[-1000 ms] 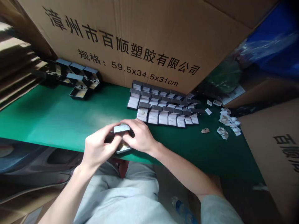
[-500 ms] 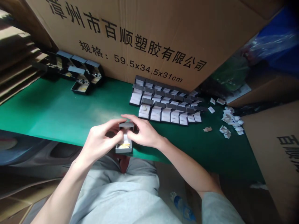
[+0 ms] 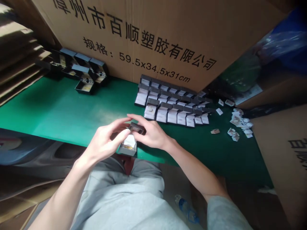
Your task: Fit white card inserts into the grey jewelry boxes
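The left hand [image 3: 105,143] and right hand [image 3: 151,134] pinch the small grey hinged box [image 3: 128,148] from either side (lid tipped back), apparently to steady it.

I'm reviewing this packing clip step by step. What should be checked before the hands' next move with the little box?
1. Both hands on the small box: ok. The left hand grips its base and the right hand is at the lid.
2. Lid raised, box open: ok.
3. Gold-coloured piece inside: ok, it is visible.
4. White insert seated flat: cannot tell, a thumb covers part of it.
5. Box resting on the green table: cannot tell. It sits at the near edge.
6. Rows of open boxes apart from the hands: ok.
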Available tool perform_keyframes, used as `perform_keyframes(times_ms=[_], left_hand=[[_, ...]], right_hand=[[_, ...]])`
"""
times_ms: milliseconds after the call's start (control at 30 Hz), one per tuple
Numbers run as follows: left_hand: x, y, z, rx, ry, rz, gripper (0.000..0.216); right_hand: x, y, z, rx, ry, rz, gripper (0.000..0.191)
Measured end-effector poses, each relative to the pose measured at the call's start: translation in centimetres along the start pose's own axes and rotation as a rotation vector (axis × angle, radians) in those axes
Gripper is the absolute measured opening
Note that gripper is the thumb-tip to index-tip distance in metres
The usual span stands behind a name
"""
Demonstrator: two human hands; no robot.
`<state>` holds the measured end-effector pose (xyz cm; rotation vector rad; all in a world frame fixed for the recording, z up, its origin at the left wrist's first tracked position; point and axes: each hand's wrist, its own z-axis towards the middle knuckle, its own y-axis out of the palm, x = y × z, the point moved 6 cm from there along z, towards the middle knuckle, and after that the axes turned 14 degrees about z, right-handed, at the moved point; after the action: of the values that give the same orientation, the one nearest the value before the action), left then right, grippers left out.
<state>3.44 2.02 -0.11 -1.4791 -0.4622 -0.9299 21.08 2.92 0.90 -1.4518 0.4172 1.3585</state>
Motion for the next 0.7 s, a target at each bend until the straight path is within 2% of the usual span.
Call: perform_keyframes(times_ms=[133,267,433,533,700], left_hand=[[-0.42,-0.36,0.06,0.046,0.005,-0.220,0.053],[-0.64,-0.20,0.10,0.005,0.027,-0.218,0.058],[-0.10,-0.38,0.02,-0.056,0.026,-0.094,0.072],[0.06,-0.57,0.07,-0.045,0.005,-0.024,0.067],[-0.29,-0.28,0.16,-0.069,0.024,-0.035,0.073]], right_hand=[[0.01,-0.71,0.09,0.234,-0.057,-0.007,0.047],[-0.47,-0.94,-0.11,0.380,-0.093,0.013,0.031],[-0.45,-0.75,-0.43,0.440,-0.068,0.058,0.022],[-0.24,-0.55,-0.36,0.416,-0.046,0.073,0.021],[-0.40,-0.39,-0.25,0.371,-0.070,0.089,0.022]])
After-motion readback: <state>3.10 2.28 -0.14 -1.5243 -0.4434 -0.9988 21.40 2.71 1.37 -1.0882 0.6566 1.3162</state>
